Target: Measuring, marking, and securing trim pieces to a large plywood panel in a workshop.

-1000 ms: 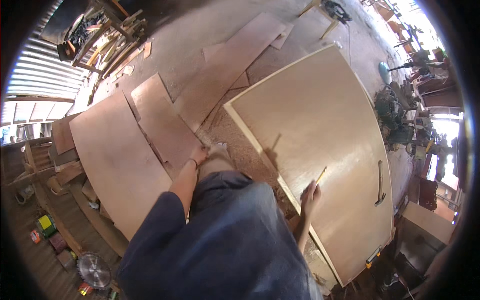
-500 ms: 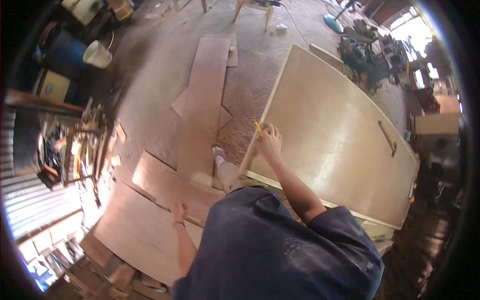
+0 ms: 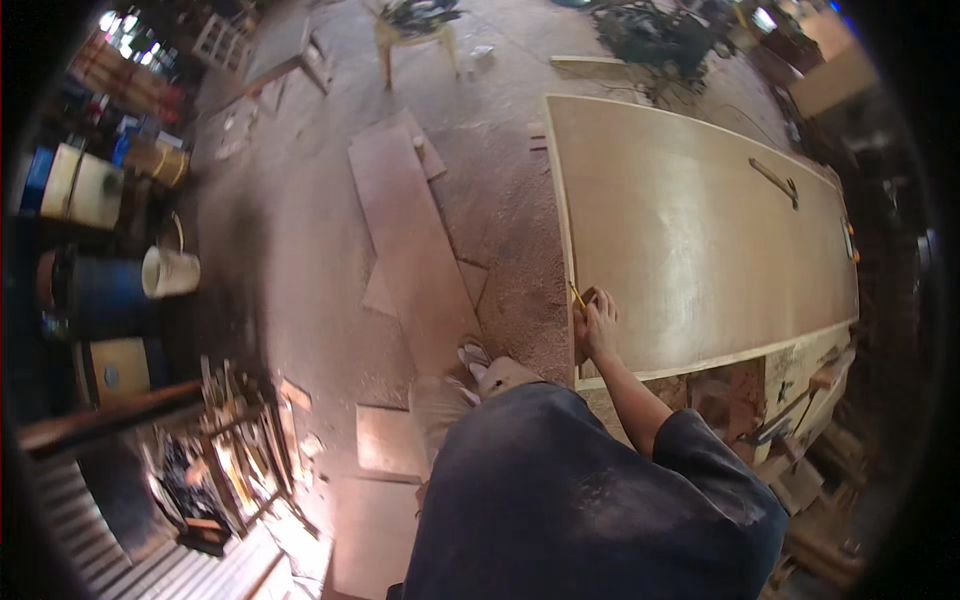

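Note:
My right hand (image 3: 598, 318) is closed on a yellow pencil (image 3: 575, 291) at the near left corner of a large plywood panel (image 3: 690, 250) with pale edge strips. A hammer (image 3: 774, 180) lies on the panel's far right part, and a yellow-and-black tool (image 3: 851, 243), too small to make out, is at its right edge. Only a small bit of my left hand (image 3: 421, 492) shows beside my shirt at bottom centre; its fingers are hidden by my body. My sandalled feet (image 3: 473, 357) are beside a long plywood strip (image 3: 410, 240) on the floor.
Plastic drums (image 3: 100, 290), a white bucket (image 3: 170, 270) and a pile of scrap wood (image 3: 240, 460) line the left. A plastic chair (image 3: 410, 60) and a table (image 3: 280, 65) stand behind. Dark machinery (image 3: 650, 40) is at the back right; plywood sheets (image 3: 375, 530) lie at the lower left.
My view has swung round toward the panel. My right hand has moved forward with the pencil to the panel's left edge. My left hand has become mostly hidden by my body.

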The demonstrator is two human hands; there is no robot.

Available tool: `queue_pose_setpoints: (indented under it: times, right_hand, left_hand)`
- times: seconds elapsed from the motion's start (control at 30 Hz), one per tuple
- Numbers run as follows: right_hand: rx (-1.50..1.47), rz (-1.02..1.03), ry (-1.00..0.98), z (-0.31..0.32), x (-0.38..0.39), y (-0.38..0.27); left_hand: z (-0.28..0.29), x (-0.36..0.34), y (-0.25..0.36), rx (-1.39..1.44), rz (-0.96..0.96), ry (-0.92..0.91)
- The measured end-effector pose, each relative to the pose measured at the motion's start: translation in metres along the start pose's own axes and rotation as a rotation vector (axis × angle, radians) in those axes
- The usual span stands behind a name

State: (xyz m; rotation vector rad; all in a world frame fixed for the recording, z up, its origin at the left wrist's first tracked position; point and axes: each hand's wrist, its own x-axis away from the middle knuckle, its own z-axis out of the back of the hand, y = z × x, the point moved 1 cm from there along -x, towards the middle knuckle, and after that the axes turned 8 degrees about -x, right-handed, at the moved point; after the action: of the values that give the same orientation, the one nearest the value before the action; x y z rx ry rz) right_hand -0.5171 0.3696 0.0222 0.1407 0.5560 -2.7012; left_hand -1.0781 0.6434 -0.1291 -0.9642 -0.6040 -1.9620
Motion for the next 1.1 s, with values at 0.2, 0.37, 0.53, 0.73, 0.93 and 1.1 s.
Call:
queue_pose_setpoints:
  times: [0.2, 0.37, 0.53, 0.73, 0.93, 1.1]
  right_hand:
    - [-0.045, -0.619, -0.003, 0.023, 0.016, -0.051]
    - [0.069, -0.873, 0.147, 0.027, 0.057, -0.099]
    - [0.069, -1.08, 0.296, 0.014, 0.112, -0.107]
    - [0.011, -1.129, 0.394, -0.007, 0.122, -0.1]
    - [-0.098, -1.136, 0.436, -0.028, 0.134, -0.086]
    - [-0.093, -1.109, 0.433, -0.001, 0.122, -0.091]
  left_hand:
    - [0.176, -0.148, 0.047, 0.771, -0.006, -0.17]
    - [0.37, -0.233, 0.163, 0.634, -0.063, -0.307]
    - [0.509, -0.267, 0.317, 0.531, -0.233, -0.263]
    - [0.524, -0.312, 0.468, 0.498, -0.343, -0.311]
    - [0.421, -0.286, 0.589, -0.032, -0.511, -0.469]
    - [0.387, -0.21, 0.678, 0.271, -0.438, -0.579]
